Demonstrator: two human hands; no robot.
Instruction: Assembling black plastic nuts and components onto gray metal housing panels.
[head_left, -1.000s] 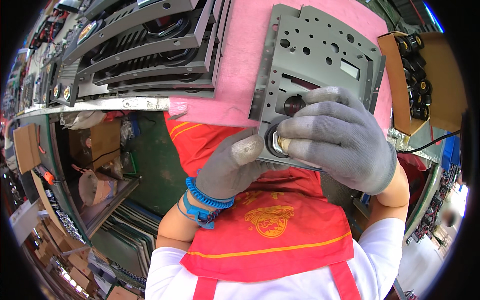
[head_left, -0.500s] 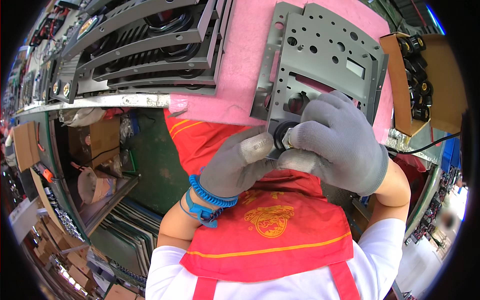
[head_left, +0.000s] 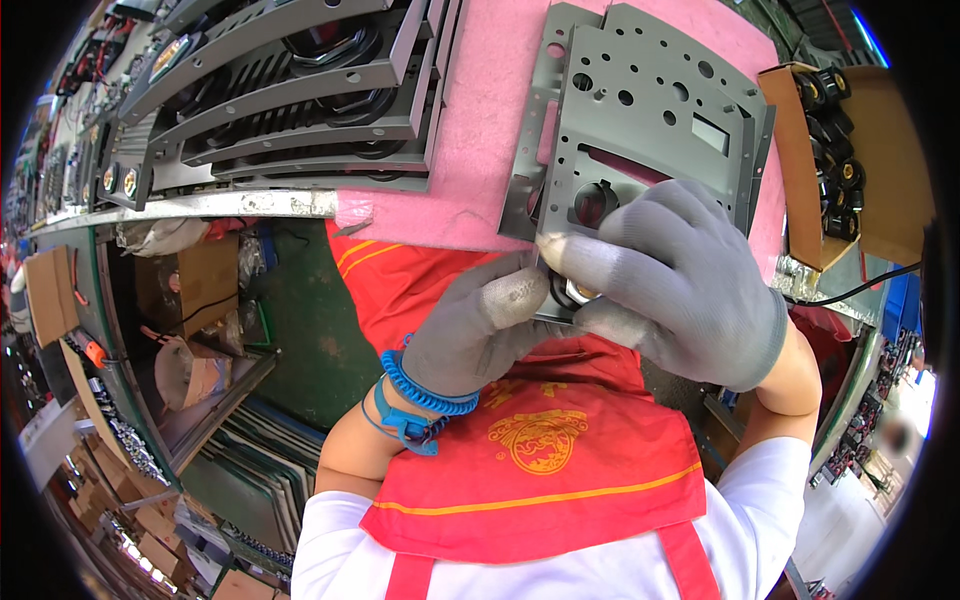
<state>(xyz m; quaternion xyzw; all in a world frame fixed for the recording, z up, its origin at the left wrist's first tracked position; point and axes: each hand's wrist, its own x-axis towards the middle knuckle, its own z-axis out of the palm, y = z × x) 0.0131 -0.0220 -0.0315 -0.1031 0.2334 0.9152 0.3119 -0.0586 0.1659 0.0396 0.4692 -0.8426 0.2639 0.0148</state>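
Observation:
A grey metal panel [head_left: 650, 145] with many round holes and a rectangular cutout lies before me, its near edge reaching toward my body. At that near corner sits a black round fitting with a shiny metal nut [head_left: 580, 292], partly covered by my fingers. My right hand [head_left: 690, 285], in a grey glove, closes around the fitting, index finger laid across its far side and thumb on its near side. My gloved left hand [head_left: 470, 325] grips the panel's near left edge beside the fitting, thumb on top. Its other fingertips are hidden under the panel.
Pink padding [head_left: 490, 130] covers the bench under the panel. At the left, several grey metal panels [head_left: 400, 125] with black fittings are stacked. A cardboard box [head_left: 800, 170] of black round parts stands at the right, near a black cable [head_left: 860, 293]. Shelving with cartons is lower left.
My right index finger has stretched out to the left over the far side of the fitting, covering more of it. The left hand stays on the panel edge.

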